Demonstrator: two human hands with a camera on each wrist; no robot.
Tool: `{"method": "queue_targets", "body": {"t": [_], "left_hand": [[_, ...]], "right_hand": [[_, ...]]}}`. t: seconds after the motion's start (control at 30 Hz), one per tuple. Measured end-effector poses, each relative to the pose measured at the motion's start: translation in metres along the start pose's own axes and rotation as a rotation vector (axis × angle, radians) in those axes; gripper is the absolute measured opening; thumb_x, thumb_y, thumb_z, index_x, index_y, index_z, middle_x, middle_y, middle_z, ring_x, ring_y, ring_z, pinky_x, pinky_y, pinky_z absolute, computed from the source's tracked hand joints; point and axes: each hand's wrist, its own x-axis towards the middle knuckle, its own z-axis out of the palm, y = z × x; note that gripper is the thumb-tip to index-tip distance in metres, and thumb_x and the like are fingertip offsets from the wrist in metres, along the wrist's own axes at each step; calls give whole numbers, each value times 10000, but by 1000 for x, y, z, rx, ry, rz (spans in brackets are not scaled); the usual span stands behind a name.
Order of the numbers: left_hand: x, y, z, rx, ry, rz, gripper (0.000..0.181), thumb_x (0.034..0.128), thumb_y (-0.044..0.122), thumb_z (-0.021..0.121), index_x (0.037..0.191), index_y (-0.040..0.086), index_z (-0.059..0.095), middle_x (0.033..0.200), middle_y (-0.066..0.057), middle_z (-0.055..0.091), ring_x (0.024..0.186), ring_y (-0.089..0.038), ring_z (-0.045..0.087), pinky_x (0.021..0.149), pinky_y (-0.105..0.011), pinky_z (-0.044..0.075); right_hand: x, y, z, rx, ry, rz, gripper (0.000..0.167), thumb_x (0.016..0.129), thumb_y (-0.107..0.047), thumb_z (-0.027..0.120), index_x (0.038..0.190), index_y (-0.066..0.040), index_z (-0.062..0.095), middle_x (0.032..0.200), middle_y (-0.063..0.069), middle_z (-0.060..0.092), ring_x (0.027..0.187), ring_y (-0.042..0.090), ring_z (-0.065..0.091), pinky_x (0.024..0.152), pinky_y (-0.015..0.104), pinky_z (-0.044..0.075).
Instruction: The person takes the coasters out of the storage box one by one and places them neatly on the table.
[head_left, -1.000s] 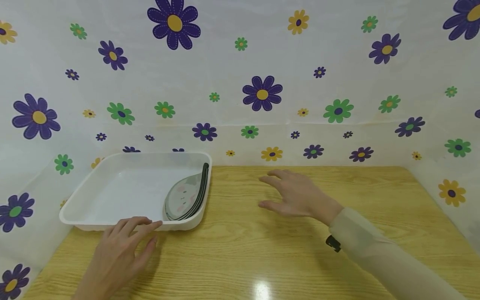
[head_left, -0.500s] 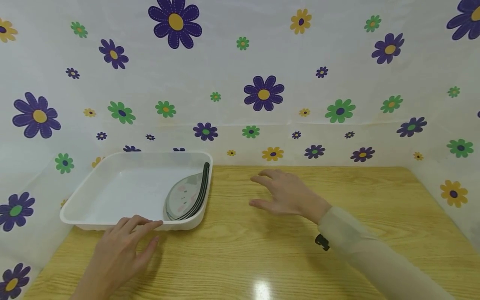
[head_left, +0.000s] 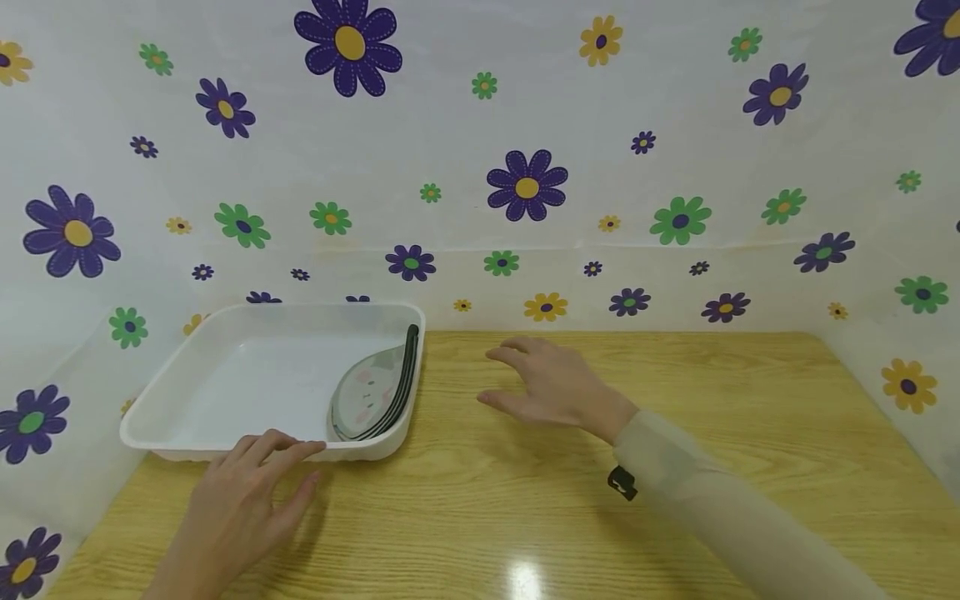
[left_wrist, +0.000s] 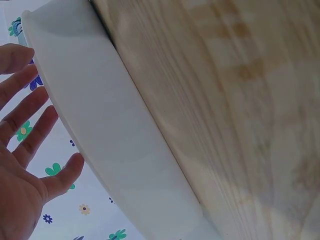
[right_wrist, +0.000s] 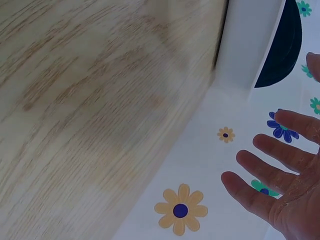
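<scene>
Stack (head_left: pixel 367 396) of thin, dark-edged, drop-shaped pieces, its top one printed with a small cartoon face in pink and grey, lay in the white tray (head_left: pixel 262 367), leaning along the right wall with its dark tip at the far corner. The left hand (head_left: pixel 240 500) was at the tray's near side, fingers (head_left: pixel 300 452) spread and holding nothing, the index tip at the rim just beside the stack's near end, with the rim between them. The right hand (head_left: pixel 558 387) hovered over the wood-grained desk (head_left: pixel 525 500), right of the tray and apart from it, its fingers wide and bare of any load, thumb and index pointing towards the stack's side. The right wrist view showed a dark edge of the stack above the tray wall, beyond those fingertips. Purple, green and yellow flowers patterned the white backdrop (head_left: pixel 450 125).
</scene>
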Motion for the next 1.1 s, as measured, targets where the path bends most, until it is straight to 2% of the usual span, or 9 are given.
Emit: {"method": "queue_targets", "body": {"t": [0.83, 1.1], "left_hand": [[-1, 2, 0, -18, -19, -40, 325, 754, 227, 831, 1074, 228, 768, 937, 44, 672, 877, -249, 645, 644, -458, 506], [0, 0, 0, -10, -10, -17, 333, 744, 222, 831, 1070, 225, 765, 935, 42, 669, 864, -247, 643, 640, -448, 505]], "right_hand": [[24, -21, 13, 46, -8, -8, 642, 966, -618, 545, 1415, -164, 610, 1431, 101, 620, 1317, 299, 603, 1038, 481, 528], [35, -33, 17, 28, 63, -59, 623, 968, -600, 556, 1389, -147, 629, 1408, 84, 641, 1318, 267, 608, 1030, 440, 541]]}}
